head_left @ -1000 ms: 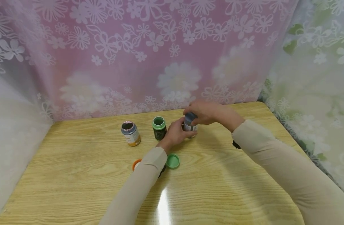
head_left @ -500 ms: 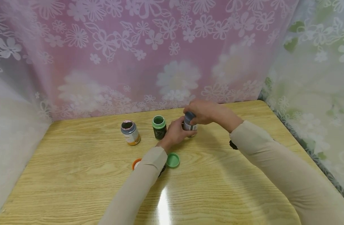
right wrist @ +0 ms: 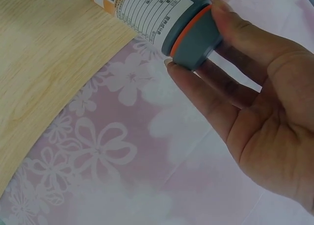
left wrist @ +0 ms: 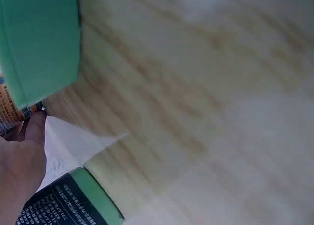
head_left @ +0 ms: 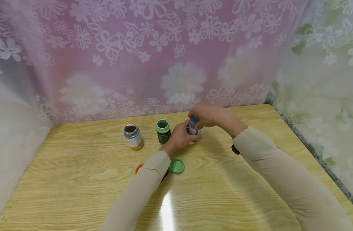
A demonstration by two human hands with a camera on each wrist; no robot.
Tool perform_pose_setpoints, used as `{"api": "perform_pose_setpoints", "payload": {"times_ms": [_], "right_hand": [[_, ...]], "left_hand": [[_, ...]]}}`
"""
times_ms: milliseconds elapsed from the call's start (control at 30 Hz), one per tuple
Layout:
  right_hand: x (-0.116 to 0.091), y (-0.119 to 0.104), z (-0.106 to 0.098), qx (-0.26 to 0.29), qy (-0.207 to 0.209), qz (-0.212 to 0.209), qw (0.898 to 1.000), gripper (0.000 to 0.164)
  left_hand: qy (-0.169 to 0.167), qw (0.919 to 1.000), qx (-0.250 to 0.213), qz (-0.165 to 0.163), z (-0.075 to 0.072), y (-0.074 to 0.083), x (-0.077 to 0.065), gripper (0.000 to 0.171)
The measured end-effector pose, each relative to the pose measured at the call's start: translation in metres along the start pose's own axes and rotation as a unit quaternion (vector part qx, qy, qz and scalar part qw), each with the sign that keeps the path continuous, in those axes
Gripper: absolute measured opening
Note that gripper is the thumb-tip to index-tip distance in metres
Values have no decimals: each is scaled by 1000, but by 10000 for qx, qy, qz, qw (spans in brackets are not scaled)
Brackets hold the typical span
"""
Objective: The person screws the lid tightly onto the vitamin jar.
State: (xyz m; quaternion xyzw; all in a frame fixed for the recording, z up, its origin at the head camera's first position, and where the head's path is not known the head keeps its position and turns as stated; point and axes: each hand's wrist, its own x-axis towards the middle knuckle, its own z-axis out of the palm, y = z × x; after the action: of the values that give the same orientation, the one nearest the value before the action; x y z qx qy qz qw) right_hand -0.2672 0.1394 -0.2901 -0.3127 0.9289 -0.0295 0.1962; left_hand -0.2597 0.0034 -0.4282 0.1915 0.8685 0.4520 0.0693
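A supplement bottle [head_left: 198, 131] with a white label stands near the back of the table. My left hand [head_left: 180, 136] grips its body from the left, thumb across the front. From above, my right hand [head_left: 209, 115] pinches the dark grey cap [head_left: 194, 120] between thumb and fingers. Up close in the right wrist view, the cap [right wrist: 196, 41] sits on the bottle with an orange ring along its lower edge. In the left wrist view, only part of the bottle's orange label [left wrist: 10, 109] shows beside my left fingers.
Left of my left hand stands an uncapped green-necked jar [head_left: 164, 135] with a black label. Farther left is an uncapped grey jar [head_left: 135, 140]. A green lid [head_left: 177, 166] lies by my left wrist; an orange lid [head_left: 138, 168] is partly hidden under that sleeve. A floral curtain [head_left: 165, 64] hangs behind.
The right forearm and wrist have swung slightly left, and the cap appears a little more tilted in the right hand. The left hand stays in place on the bottle.
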Motion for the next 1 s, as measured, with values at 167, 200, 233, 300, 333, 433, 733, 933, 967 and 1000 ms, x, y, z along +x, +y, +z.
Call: {"api": "perform_pose_setpoints", "payload": {"times_ms": [167, 200, 233, 300, 333, 433, 733, 933, 967, 1000], "right_hand": [[-1, 0, 0, 97, 154, -172, 9997, 46], [-2, 0, 1, 99, 195, -228, 9995, 46], [-3, 1, 1, 105, 237, -282, 9993, 46], [-4, 2, 3, 122, 326, -359, 9987, 47], [-5, 3, 4, 116, 375, -381, 9985, 47], [-7, 8, 9, 186, 521, -405, 9976, 50], [-13, 24, 23, 441, 912, -547, 9933, 52], [-15, 28, 29, 471, 1095, -651, 9907, 52], [-16, 29, 30, 473, 1134, -655, 9903, 54], [-17, 30, 31, 459, 1165, -649, 9900, 56]], "left_hand": [[-90, 9997, -213, -43, -3, 2, -2, 56], [-116, 9996, -263, -49, -3, 2, -2, 56], [-138, 9994, -297, -55, -3, 2, -3, 56], [-172, 9992, -353, -57, -3, 2, -3, 55], [-177, 9991, -372, -62, -3, 2, -3, 55], [-158, 9990, -407, -92, -3, 3, -5, 56], [-252, 9989, -370, -132, 3, 8, -4, 64], [-170, 9983, -502, -244, 0, 14, -8, 88], [-113, 9979, -588, -257, -2, 16, -10, 91], [-55, 9973, -679, -269, -4, 18, -11, 93]]}}
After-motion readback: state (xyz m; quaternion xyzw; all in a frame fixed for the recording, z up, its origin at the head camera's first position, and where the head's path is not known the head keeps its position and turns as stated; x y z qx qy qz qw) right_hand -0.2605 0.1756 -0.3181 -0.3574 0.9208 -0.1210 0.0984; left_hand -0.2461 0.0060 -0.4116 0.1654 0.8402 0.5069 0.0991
